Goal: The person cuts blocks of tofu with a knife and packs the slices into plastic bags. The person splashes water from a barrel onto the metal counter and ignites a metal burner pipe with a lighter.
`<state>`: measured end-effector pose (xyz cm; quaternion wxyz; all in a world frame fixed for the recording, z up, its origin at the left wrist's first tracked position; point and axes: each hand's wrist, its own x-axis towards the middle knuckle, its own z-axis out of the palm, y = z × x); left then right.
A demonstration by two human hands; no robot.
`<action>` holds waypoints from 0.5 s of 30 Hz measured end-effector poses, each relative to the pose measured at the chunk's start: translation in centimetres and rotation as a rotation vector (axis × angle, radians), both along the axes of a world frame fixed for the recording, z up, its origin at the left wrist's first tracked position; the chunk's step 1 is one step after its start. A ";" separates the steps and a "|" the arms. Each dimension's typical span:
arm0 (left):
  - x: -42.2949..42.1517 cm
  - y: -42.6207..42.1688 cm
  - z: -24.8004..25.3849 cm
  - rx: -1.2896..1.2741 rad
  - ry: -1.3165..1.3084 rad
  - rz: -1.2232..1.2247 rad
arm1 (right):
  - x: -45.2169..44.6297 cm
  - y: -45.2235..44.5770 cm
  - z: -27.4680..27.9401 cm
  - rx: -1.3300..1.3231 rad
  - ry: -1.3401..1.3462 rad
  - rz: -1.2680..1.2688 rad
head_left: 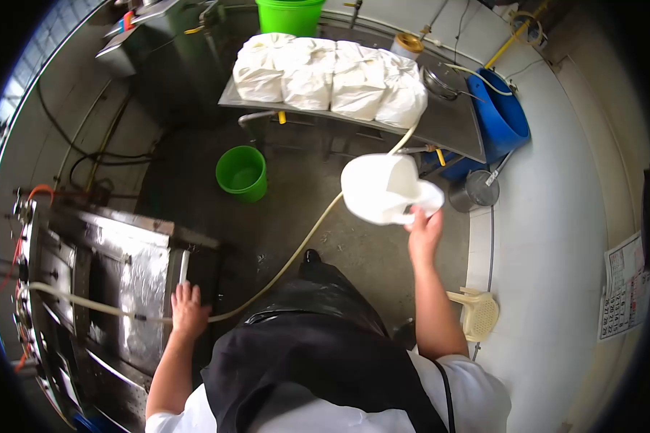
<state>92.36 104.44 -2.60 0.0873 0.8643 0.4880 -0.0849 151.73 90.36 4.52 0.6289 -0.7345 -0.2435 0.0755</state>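
My right hand (pixel 426 229) is closed around the handle of a white plastic jug (pixel 375 186), held up over the floor to the right of my body. The jug is tilted and its inside cannot be seen. My left hand (pixel 188 312) lies with fingers stretched out on the edge of a metal machine (pixel 148 281) at the left. Just beyond its fingertips is a narrow white strip (pixel 185 265). A pale hose (pixel 303 245) passes by this hand, crosses the floor and goes up toward the table.
Several white cloth-wrapped bundles (pixel 307 76) stand in a row on a metal table (pixel 451 130). A green bucket (pixel 241 173) sits on the floor, another green bucket (pixel 290 16) behind the table. At right are a blue barrel (pixel 504 119), a metal pot (pixel 474 192) and a cream plastic stool (pixel 478 315).
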 end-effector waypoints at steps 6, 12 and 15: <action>-4.4 -0.9 -10.0 -0.175 0.680 -0.121 | 24.9 7.9 7.3 -0.393 -0.530 -0.377; 3.7 0.0 0.5 -0.300 0.297 0.270 | 51.5 18.2 -1.5 -0.720 -0.399 -0.293; 5.0 0.0 1.8 -0.189 0.076 0.542 | 50.1 19.9 -0.2 -0.582 0.200 -0.177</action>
